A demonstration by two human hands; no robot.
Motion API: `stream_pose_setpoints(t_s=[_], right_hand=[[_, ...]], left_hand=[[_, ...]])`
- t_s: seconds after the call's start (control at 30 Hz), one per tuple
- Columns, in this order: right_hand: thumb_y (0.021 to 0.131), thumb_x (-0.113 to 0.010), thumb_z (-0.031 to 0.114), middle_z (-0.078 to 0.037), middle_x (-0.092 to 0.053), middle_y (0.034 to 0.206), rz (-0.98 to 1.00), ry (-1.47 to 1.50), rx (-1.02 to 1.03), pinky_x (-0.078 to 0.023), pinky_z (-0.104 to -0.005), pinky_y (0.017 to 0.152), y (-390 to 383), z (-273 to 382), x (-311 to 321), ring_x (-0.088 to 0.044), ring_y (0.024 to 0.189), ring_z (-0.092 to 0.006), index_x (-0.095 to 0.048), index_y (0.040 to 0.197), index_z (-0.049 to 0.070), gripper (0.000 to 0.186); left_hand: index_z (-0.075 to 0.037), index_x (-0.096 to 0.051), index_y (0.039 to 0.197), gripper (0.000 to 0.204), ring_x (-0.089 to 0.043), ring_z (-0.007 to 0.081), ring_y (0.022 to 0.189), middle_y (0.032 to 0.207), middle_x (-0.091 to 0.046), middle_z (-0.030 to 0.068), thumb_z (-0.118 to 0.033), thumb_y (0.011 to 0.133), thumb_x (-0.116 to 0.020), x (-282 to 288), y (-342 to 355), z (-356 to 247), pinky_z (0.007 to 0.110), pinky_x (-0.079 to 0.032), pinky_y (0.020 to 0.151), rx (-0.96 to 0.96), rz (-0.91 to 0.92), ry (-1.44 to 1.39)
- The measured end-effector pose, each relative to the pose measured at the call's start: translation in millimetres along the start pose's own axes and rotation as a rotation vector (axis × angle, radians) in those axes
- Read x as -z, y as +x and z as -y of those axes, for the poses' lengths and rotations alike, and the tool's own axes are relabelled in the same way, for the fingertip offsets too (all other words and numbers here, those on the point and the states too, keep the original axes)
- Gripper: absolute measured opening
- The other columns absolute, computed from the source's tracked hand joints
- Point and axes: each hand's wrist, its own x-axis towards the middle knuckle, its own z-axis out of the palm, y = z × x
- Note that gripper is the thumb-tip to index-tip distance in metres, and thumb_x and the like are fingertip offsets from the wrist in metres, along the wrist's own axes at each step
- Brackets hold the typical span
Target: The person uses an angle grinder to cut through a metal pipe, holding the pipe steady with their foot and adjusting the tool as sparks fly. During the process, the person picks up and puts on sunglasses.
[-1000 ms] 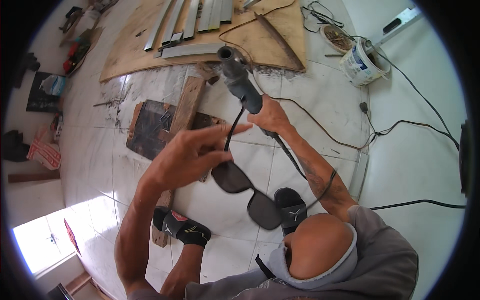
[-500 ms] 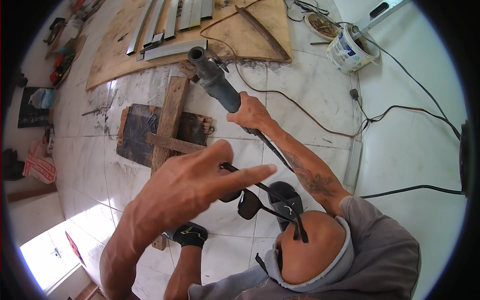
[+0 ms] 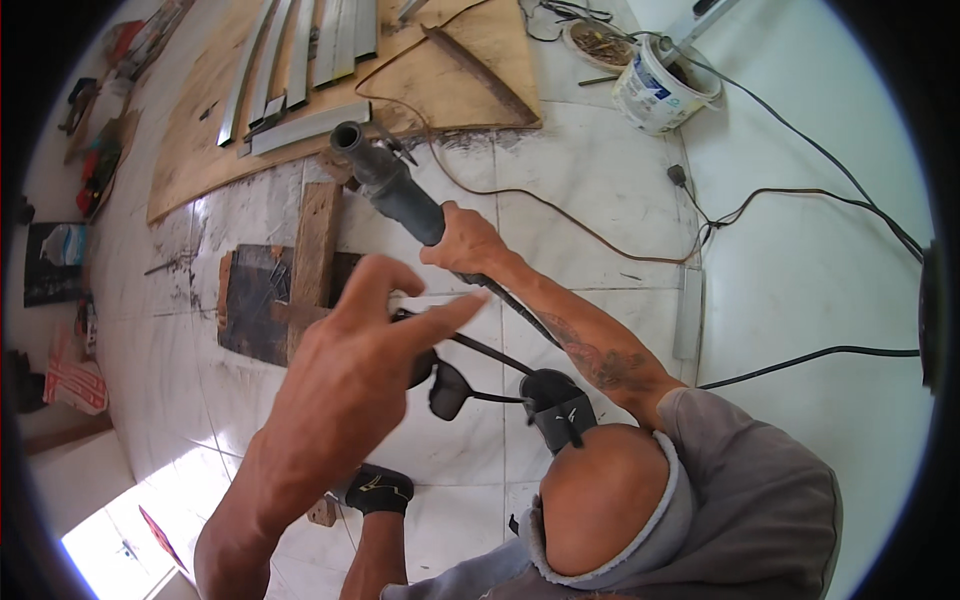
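With my right hand (image 3: 463, 240) I grip a grey power tool (image 3: 395, 185) that has a round open nose and a black cord trailing back along my forearm. My left hand (image 3: 340, 385) is curled around black sunglasses (image 3: 449, 390), its index finger extended and its fingers partly hiding the frame. The sunglasses' arms point down to the right, over a black slide sandal (image 3: 552, 405) on my foot. Beyond my left hand, a weathered wooden beam (image 3: 316, 230) lies across a dark board (image 3: 250, 330) on the tiles.
A plywood sheet (image 3: 190, 160) with several metal bars (image 3: 295, 60) lies at the top. A white bucket (image 3: 645, 100) sits by the right wall near a bowl (image 3: 590, 45). Brown and black cables (image 3: 590, 230) cross the floor (image 3: 440, 450). Bags and tools (image 3: 75, 375) line the left side.
Since a second ago, my left hand has turned the sunglasses so their arms point lower right. The tool in my right hand appears farther left as the view shifts.
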Motion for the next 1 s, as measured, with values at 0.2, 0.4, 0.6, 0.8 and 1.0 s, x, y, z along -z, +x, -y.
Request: stream_pose_setpoints(t_s=[0.2, 0.4, 0.6, 0.8, 1.0], right_hand=[[0.065, -0.074, 0.032, -0.026, -0.07, 0.101, 0.033, 0.039, -0.02, -0.055, -0.0434, 0.086, 2.6, -1.8, 2.9, -0.069, 0.097, -0.0399, -0.057, 0.112, -0.008, 0.064], [0.065, -0.075, 0.031, -0.026, -0.07, 0.1, 0.028, 0.045, -0.007, -0.055, -0.0438, 0.084, 2.0, -1.6, 4.3, -0.069, 0.095, -0.0398, -0.057, 0.111, -0.008, 0.064], [0.065, -0.075, 0.031, -0.027, -0.07, 0.097, 0.04, 0.06, 0.005, -0.056, -0.044, 0.082, 0.4, 2.9, -1.5, -0.07, 0.092, -0.0406, -0.058, 0.11, -0.008, 0.062], [0.065, -0.075, 0.03, -0.025, -0.071, 0.095, -0.081, -0.089, 0.078, -0.056, -0.0448, 0.082, 3.9, -9.6, 11.0, -0.071, 0.089, -0.0402, -0.058, 0.108, -0.007, 0.059], [0.069, -0.076, 0.028, -0.022, -0.068, 0.1, -0.196, -0.327, 0.198, -0.057, -0.0477, 0.078, 9.0, -32.2, 5.4, -0.07, 0.088, -0.039, -0.053, 0.115, -0.004, 0.06]], left_hand=[[-0.009, -0.073, 0.121, 0.058, -0.067, 0.0267, 0.094, 0.116, -0.058, 0.0147, 0.021, 0.081, -0.045, -3.0, -5.6, 4.6, 0.038, -0.054, 0.083, 0.195, -0.058, -0.082], [-0.011, -0.072, 0.122, 0.058, -0.065, 0.0292, 0.101, 0.11, -0.062, 0.0146, 0.019, 0.081, -0.044, -25.2, -8.7, 22.0, 0.039, -0.051, 0.091, 0.194, 0.075, -0.204], [-0.013, -0.073, 0.122, 0.059, -0.066, 0.0328, 0.099, 0.104, -0.063, 0.0167, 0.016, 0.078, -0.046, -48.0, -20.4, 23.3, 0.041, -0.052, 0.088, 0.17, 0.329, -0.236], [-0.013, -0.073, 0.121, 0.061, -0.066, 0.0311, 0.086, 0.096, -0.064, 0.0163, 0.017, 0.076, -0.045, -50.2, -19.9, 33.4, 0.04, -0.052, 0.079, 0.109, 0.256, -0.218], [-0.011, -0.073, 0.122, 0.055, -0.064, 0.0238, 0.083, 0.093, -0.062, 0.0137, 0.014, 0.084, -0.041, -42.4, -35.7, 54.5, 0.034, -0.05, 0.08, 0.367, 0.21, -0.275]])
